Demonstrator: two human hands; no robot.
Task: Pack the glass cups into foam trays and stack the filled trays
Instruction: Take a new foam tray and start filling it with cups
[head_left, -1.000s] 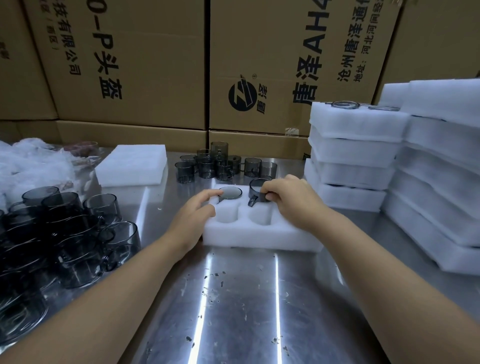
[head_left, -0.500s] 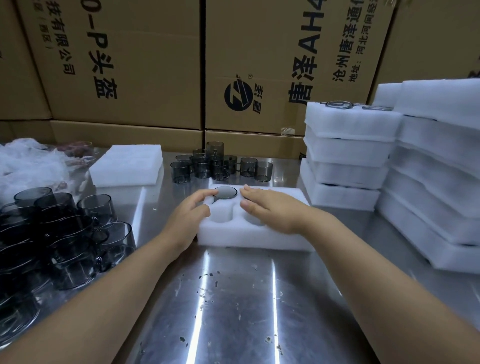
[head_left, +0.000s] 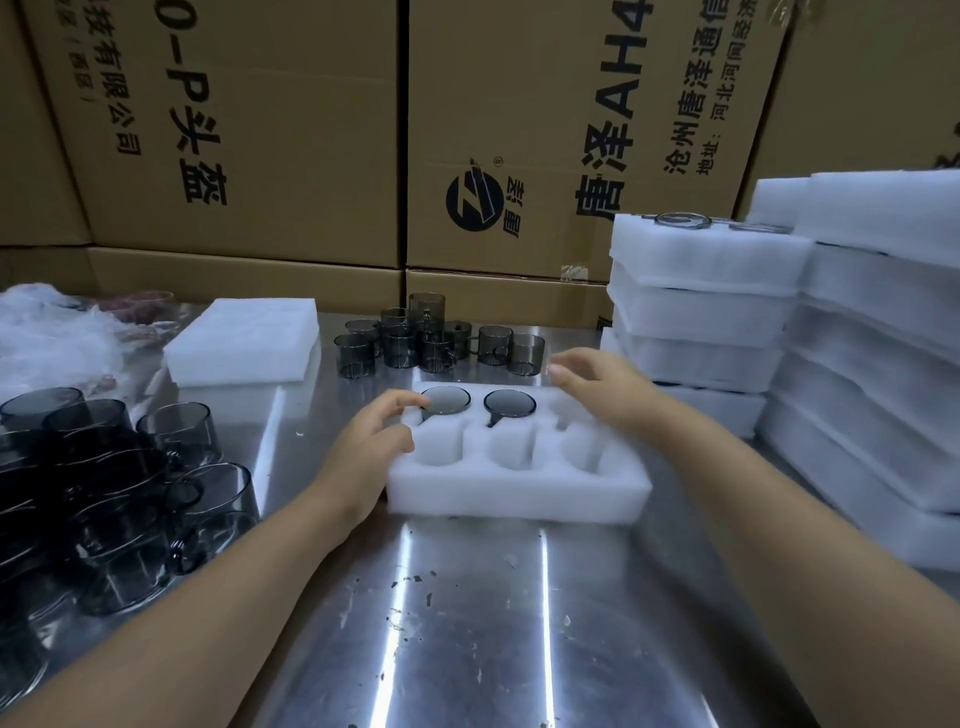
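**Head view: two cups seated, four pockets left to fill**

Head view shows the foam tray (head_left: 519, 491) at the centre of the frame on the steel desk (head_left: 467, 623). Two grey glass cups (head_left: 445, 400) sit sunk in the left and middle pockets of its far row, and the other four pockets show only foam. The left hand (head_left: 371, 449) rests on the tray's left edge, its fingers (head_left: 410, 401) loosely bent beside the first cup's rim and clamped on nothing that can be made out. The right hand (head_left: 602, 387) hovers over the tray's far right corner, fingers apart and relaxed, carrying nothing. Loose cups (head_left: 441, 338) stand crowded just beyond the tray. A darker heap of cups (head_left: 104, 467) fills the left of the frame, and stacks of filled trays (head_left: 701, 312) rise at the right.

The likeliest trouble is a reach into the crowded cluster knocking neighbouring glass together. A cup whose handle misses its slot would probably sit proud, so a tray stacked on top would rock or bear on the rim. The light foam may also skid on the slick steel if it is not steadied.

The cardboard cartons (head_left: 260, 130) across the top of the frame carry black print turned sideways: "0-P头盔", "有限公司", "唐泽AH4" and "沧州唐泽", beside a round striped logo. The smaller lines are too blurred to read.
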